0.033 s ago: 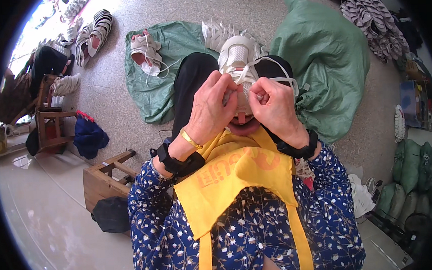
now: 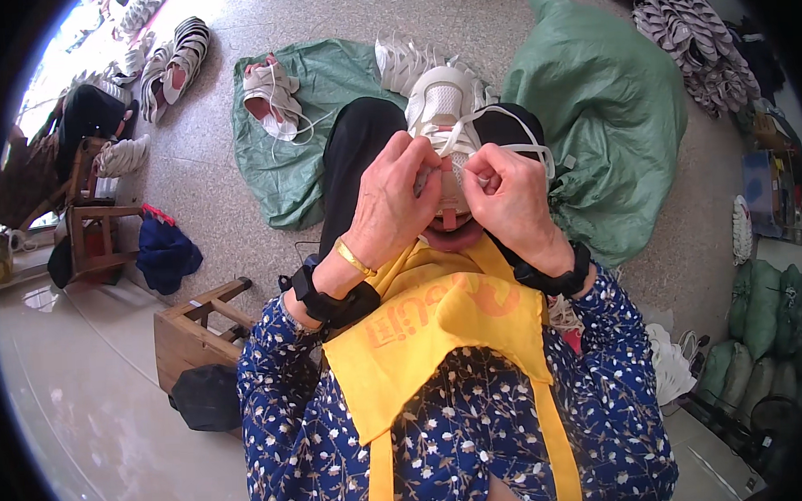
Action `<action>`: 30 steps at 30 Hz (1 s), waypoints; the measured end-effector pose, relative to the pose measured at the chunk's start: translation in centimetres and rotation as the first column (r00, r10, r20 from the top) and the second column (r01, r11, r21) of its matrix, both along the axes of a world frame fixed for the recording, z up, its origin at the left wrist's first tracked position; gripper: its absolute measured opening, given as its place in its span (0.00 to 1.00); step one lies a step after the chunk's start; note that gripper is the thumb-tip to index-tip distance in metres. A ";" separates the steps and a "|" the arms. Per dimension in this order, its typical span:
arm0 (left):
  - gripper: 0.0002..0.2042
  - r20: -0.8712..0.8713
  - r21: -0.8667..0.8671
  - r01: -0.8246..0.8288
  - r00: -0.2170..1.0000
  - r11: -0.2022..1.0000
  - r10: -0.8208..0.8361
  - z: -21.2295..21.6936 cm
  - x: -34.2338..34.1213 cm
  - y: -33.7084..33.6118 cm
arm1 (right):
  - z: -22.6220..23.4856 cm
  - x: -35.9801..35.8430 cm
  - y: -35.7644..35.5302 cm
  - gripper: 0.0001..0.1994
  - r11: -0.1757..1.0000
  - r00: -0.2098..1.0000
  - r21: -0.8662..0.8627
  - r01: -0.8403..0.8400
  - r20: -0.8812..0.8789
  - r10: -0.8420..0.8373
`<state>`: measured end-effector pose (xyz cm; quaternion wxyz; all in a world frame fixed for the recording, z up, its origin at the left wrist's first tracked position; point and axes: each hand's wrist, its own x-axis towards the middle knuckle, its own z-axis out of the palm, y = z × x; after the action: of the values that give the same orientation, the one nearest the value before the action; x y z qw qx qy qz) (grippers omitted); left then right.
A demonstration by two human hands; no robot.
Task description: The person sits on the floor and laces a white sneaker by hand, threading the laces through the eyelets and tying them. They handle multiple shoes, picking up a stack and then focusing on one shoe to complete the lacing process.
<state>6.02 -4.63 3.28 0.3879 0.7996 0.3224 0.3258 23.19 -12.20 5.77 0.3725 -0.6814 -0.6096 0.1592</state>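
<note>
A white and beige lace-up sneaker [image 2: 438,97] rests between my knees, its toe pointing away from me and its pinkish opening towards my yellow apron. Over its lacing, both hands are closed in a pinch, knuckles up. My left hand [image 2: 397,190] is at the left side of the tongue, my right hand [image 2: 511,195] at the right side. A thin strand of white shoelace [image 2: 519,147] shows between them, and a loose loop of it swings out over my right knee. My fingers partly hide their grip on the lace.
A laced shoe [image 2: 272,98] lies on a green sheet [image 2: 282,184] at left. Beside my right knee bulges a green sack [image 2: 606,125]. Shoe uppers are stacked at far right [image 2: 692,41] and far left [image 2: 185,58]. A wooden stool [image 2: 186,340] stands at my left.
</note>
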 end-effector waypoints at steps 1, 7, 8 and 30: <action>0.06 0.000 0.006 -0.002 1.000 1.000 0.002 0.0 0.0 0.0 | -0.1 0.0 -0.1 0.05 1.000 1.000 -0.008 0.007 -0.009 -0.007; 0.07 0.010 0.014 0.000 1.000 1.000 0.000 -0.1 0.0 0.1 | -0.4 -0.4 -0.1 0.05 0.999 1.000 0.040 -0.011 0.020 0.011; 0.07 0.010 0.021 -0.001 1.000 1.000 0.001 -0.3 0.0 0.1 | -0.5 -0.3 -0.1 0.05 0.998 0.997 0.057 -0.035 0.073 0.031; 0.07 0.027 -0.002 -0.005 1.000 1.000 0.005 -0.2 -0.2 0.1 | -2.3 1.9 2.2 0.04 0.939 0.833 -0.323 -0.115 -0.547 -0.086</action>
<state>5.81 -4.56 3.05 0.3921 0.7940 0.3195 0.3374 25.13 -9.98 3.45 0.4069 -0.6556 -0.4437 0.4558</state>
